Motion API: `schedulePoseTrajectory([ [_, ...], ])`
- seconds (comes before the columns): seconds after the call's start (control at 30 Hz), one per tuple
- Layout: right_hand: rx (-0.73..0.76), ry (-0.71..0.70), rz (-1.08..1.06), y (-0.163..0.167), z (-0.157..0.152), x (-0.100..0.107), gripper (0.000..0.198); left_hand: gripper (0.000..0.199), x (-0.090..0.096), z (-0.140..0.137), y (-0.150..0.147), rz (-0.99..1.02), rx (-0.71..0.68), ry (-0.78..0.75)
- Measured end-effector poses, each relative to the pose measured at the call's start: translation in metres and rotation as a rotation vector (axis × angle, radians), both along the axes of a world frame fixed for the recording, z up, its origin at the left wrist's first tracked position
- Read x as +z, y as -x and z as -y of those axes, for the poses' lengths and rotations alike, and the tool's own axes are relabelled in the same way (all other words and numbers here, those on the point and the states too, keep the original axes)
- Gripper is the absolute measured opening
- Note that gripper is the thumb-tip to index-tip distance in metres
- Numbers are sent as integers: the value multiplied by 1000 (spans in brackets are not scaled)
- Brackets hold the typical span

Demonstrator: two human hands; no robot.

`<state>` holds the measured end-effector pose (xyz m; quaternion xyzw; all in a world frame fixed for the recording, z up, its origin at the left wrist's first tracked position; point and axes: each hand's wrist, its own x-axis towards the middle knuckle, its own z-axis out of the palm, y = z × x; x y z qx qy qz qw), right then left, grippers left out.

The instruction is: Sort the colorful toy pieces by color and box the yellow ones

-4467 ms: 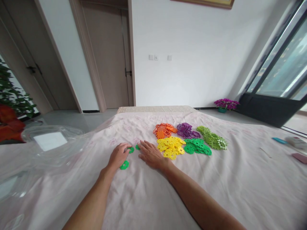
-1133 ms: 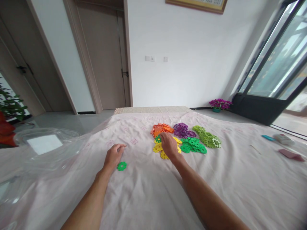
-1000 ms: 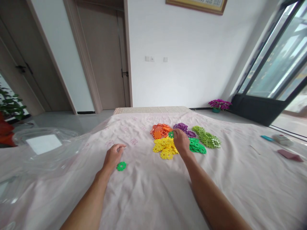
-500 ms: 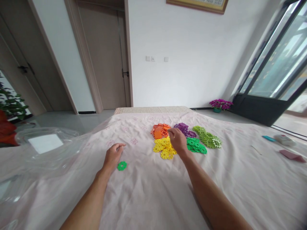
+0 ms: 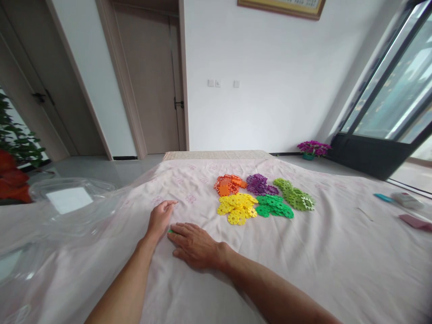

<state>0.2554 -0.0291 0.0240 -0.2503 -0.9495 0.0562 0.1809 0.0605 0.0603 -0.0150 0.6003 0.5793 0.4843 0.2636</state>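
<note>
My right hand (image 5: 193,243) lies palm down on the cloth with its fingers stretched out. It covers most of a green snowflake disc (image 5: 170,231), of which only a sliver shows at the fingertips. Just beyond it, on the left, my left hand (image 5: 162,218) rests on the cloth with loosely bent fingers and nothing visible in them. Farther off lie piles of plastic discs sorted by colour: yellow discs (image 5: 237,208), green discs (image 5: 275,205), orange discs (image 5: 228,185), purple discs (image 5: 260,183) and light green pieces (image 5: 294,195).
A pale pink patterned cloth (image 5: 209,292) with wrinkles covers the table. Clear plastic containers (image 5: 101,211) stand at the left. On the right are a blue item (image 5: 384,197), a whitish block (image 5: 407,200), a pink piece (image 5: 414,222) and a thin stick (image 5: 365,213).
My right hand has come from the disc piles down and left onto the single green disc, now mostly hidden under it. My left hand has stayed in place.
</note>
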Motion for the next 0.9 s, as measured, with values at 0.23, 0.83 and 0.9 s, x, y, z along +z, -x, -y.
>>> schedulePoseTrajectory([
  [0.23,-62,-26,80,0,-4,-2,16,34,-2,0,-1,-6,9,18],
  [0.83,-1010,-142,-450,-153,-76,28,36,35,4,4,-1,-87,1,30],
  [0.9,-1193,-164,-505,-183,-81,26,36,35,4,5,-1,-90,5,40],
])
